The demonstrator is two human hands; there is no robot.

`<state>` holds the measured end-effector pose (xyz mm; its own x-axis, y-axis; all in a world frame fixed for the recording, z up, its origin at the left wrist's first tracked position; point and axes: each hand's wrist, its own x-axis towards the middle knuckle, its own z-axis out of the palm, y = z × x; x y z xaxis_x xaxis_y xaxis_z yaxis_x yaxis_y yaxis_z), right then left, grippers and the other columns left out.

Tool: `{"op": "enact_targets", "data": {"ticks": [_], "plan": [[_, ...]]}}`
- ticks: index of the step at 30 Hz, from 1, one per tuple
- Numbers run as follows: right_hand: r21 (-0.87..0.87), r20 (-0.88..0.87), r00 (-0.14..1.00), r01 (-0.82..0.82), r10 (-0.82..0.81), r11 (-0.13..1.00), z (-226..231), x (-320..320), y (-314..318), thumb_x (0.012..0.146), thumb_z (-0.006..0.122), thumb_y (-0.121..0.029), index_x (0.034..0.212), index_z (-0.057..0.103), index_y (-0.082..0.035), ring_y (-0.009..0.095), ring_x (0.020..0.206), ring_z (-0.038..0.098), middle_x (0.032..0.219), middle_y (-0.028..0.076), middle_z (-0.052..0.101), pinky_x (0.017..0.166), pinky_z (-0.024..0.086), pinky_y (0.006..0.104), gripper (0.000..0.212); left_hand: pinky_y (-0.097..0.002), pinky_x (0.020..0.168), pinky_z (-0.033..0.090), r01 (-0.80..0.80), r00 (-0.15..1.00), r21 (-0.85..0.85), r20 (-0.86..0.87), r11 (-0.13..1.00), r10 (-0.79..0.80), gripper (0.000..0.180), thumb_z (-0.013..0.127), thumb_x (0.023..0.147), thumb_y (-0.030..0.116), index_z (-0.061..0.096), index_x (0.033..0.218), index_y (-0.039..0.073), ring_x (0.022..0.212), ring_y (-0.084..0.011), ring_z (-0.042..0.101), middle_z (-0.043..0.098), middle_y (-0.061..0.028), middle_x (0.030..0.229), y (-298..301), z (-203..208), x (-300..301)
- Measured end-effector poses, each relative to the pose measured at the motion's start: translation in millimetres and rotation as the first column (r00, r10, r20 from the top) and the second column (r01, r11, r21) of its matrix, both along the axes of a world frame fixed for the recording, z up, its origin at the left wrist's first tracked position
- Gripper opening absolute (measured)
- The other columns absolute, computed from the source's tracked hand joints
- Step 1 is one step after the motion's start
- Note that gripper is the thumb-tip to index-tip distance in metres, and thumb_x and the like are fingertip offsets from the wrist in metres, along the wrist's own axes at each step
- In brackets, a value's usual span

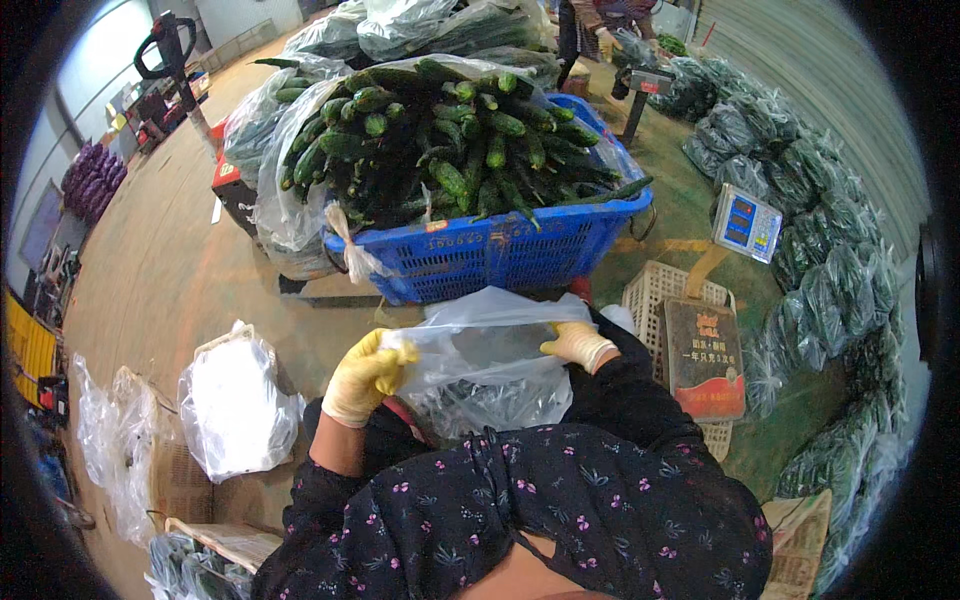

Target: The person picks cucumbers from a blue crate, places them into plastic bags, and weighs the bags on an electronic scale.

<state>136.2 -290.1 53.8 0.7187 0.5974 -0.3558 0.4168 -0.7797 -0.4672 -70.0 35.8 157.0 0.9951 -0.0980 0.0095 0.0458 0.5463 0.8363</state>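
Between my hands a clear plastic bag [470, 352] is stretched wide, its upper edge pulled taut from side to side. My left hand [368, 375], in a yellowish glove, is closed on the bag's left edge. The right edge is pinched by my right hand [580, 346], in a pale glove. Lower down, the bag hangs crumpled in front of my body, and I cannot make out whether anything lies in it. Just beyond it stands a blue plastic crate [490, 255], heaped with dark green cucumbers [450, 140].
At right, a scale display [748, 224] rises on a post beside a pale crate with a dark printed box [703, 360]. Filled bags [820, 300] line the right wall. A stack of clear bags [240, 405] lies at left. Further back are a pallet-jack handle [165, 48] and another person [612, 20].
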Motion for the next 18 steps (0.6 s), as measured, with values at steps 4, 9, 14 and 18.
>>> {"op": "enact_targets", "data": {"ticks": [4,9,14,18], "plan": [[0.112,-0.12,0.982,-0.134,0.147,0.985,42,7,-25,0.077,0.07,-0.039,0.116,0.064,-0.006,0.029,0.1,0.065,0.107,0.017,0.068,0.087,0.049,0.0358,0.051,-0.0202,0.047,0.042,-0.02,0.954,0.762,-0.179,0.647,0.241,0.033,0.055,0.093,0.013,0.055,0.124,0.003,0.051,-0.0075,0.051,0.067,-0.0081,0.083,-19,-12,29],[0.555,-0.21,0.966,-0.008,0.15,0.832,161,25,10,0.085,0.068,-0.022,0.108,0.069,-0.007,0.014,0.095,0.065,0.102,0.007,0.071,0.089,0.049,0.0291,0.028,-0.0304,0.054,0.049,0.138,0.913,0.261,-0.407,0.955,-0.021,0.031,0.051,0.097,0.029,0.062,0.106,0.002,0.059,-0.0184,0.061,0.065,-0.0097,0.073,-42,-59,63],[0.682,0.224,0.961,-0.038,-0.16,0.73,207,133,60,0.088,0.065,-0.017,0.114,0.064,-0.002,0.015,0.101,0.063,0.11,0.009,0.068,0.089,0.049,0.0289,0.03,-0.0544,0.083,0.051,0.108,0.89,-0.471,-0.347,0.875,-0.296,0.029,0.05,0.098,0.03,0.056,0.11,0.005,0.085,-0.0314,0.062,0.063,-0.0154,0.1,-71,-115,88],[0.36,0.578,0.764,0.079,-0.288,0.93,224,194,122,0.078,0.068,-0.036,0.119,0.061,-0.005,0.034,0.109,0.06,0.117,0.019,0.064,0.095,0.047,0.0408,0.052,-0.0411,0.081,0.052,0.104,0.852,-0.508,-0.399,0.855,-0.34,0.038,0.052,0.097,0.031,0.054,0.121,0.002,0.081,-0.0223,0.06,0.063,-0.0101,0.095,-68,-122,106]]}}
